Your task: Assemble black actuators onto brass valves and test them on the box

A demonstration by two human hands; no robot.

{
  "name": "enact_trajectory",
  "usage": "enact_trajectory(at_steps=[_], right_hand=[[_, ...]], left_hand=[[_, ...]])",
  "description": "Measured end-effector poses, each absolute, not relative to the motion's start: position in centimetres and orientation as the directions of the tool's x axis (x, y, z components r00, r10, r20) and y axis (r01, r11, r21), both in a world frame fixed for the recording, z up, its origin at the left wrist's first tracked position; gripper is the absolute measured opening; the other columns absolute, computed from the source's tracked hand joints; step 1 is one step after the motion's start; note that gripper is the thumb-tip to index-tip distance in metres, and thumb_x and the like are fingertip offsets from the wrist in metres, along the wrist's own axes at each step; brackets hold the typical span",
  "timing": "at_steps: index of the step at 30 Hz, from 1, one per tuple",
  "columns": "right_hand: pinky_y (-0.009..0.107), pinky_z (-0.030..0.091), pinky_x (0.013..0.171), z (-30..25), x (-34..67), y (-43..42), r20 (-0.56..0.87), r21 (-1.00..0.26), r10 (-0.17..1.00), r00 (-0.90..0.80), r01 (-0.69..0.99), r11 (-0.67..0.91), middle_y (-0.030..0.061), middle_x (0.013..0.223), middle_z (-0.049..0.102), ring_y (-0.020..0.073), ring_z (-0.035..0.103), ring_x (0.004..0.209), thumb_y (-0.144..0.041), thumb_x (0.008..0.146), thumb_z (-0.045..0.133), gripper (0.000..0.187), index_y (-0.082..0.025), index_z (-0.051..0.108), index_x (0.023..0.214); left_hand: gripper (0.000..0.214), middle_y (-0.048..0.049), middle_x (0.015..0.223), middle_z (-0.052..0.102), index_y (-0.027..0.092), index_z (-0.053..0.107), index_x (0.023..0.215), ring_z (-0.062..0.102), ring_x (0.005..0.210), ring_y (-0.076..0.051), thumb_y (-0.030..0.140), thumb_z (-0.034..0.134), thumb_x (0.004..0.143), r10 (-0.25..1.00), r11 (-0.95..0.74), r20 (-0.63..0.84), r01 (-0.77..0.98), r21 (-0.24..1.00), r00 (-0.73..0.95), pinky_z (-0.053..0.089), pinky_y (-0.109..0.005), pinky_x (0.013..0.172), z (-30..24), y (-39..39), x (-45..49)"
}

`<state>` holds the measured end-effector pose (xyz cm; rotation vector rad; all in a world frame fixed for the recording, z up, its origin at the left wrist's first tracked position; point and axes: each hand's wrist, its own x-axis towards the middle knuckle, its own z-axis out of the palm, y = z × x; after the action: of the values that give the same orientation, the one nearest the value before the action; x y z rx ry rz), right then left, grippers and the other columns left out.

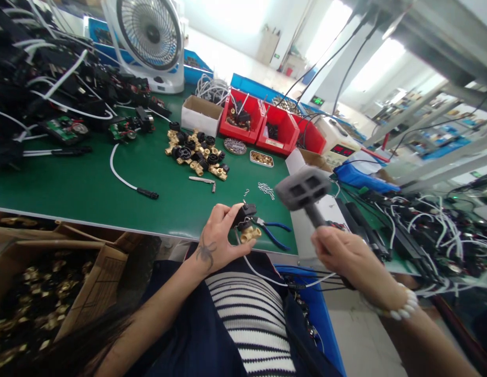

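My left hand [223, 235] is closed around a black valve actuator with a brass valve body [250, 234], holding it at the front edge of the green bench. A white cable [263, 276] runs from this part across my lap. My right hand [341, 251] grips a grey hammer [304, 191], its head raised above the bench to the right of the valve. Pliers with blue handles [275, 234] lie just beside the valve. Small wire clips [266, 190] are scattered behind it, and a grey folding tool [203, 180] rests further left.
Brass and black valve parts [196, 152] are piled mid-bench. Red bins [243, 118] stand behind, near a white fan [151, 42]. Cabled black units crowd the left [63, 94] and right [435, 235]. A cardboard box [98, 283] of brass parts sits below the left edge.
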<state>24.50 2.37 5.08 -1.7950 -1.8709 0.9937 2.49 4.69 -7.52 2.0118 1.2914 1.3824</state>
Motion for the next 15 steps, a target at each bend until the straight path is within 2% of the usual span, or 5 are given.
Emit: enact_trajectory(at_steps=[2,6,7,12,15], right_hand=[[0.024,0.02,0.039,5.02,24.52,2.58,-0.172,-0.741,0.983,-0.059,0.666,-0.09,-0.0059,0.047,0.03,0.0087,0.025,0.041,-0.08,0.083,0.036,0.062,-0.022,0.039,0.061],[0.024,0.022,0.039,4.37,24.5,2.93,-0.343,-0.59,0.922,-0.181,0.805,-0.061,-0.0029,0.051,0.037,0.01,0.031,0.044,-0.082,0.078,0.043,0.064,-0.021,0.041,0.058],[0.024,0.022,0.04,4.39,24.57,2.97,-0.349,-0.575,0.918,-0.189,0.816,-0.051,-0.0029,0.051,0.037,0.01,0.031,0.045,-0.081,0.078,0.043,0.063,-0.021,0.042,0.058],[0.024,0.02,0.039,4.96,24.72,2.88,-0.198,-0.721,0.978,-0.062,0.685,-0.103,-0.0061,0.048,0.029,0.009,0.026,0.042,-0.08,0.083,0.036,0.061,-0.023,0.038,0.061],[0.025,0.022,0.042,4.57,24.19,2.75,-0.303,-0.616,0.938,-0.17,0.786,-0.057,-0.0032,0.052,0.036,0.0103,0.031,0.045,-0.078,0.082,0.039,0.062,-0.021,0.042,0.06]], left_hand=[[0.069,-0.008,0.103,0.048,0.011,0.05,0.133,0.054,0.092,-0.021,0.038,0.072,0.074,0.852,-0.492,0.518,0.466,0.736,0.082,0.053,-0.036,0.083,-7.47,4.7,2.49],[0.067,-0.0069,0.101,0.048,0.014,0.051,0.132,0.054,0.092,-0.021,0.036,0.072,0.073,0.86,-0.48,0.505,0.462,0.746,0.079,0.053,-0.036,0.083,-7.5,4.74,2.48],[0.066,-0.0068,0.101,0.048,0.014,0.05,0.132,0.054,0.092,-0.021,0.037,0.072,0.073,0.858,-0.481,0.507,0.461,0.745,0.077,0.053,-0.036,0.083,-7.54,4.76,2.49],[0.068,-0.0075,0.102,0.048,0.013,0.049,0.133,0.052,0.093,-0.021,0.038,0.072,0.074,0.841,-0.508,0.534,0.467,0.724,0.086,0.052,-0.036,0.085,-7.64,4.83,2.52],[0.068,-0.0076,0.102,0.048,0.012,0.05,0.132,0.053,0.092,-0.021,0.036,0.072,0.073,0.841,-0.508,0.534,0.475,0.719,0.091,0.052,-0.035,0.084,-7.55,4.81,2.51]])
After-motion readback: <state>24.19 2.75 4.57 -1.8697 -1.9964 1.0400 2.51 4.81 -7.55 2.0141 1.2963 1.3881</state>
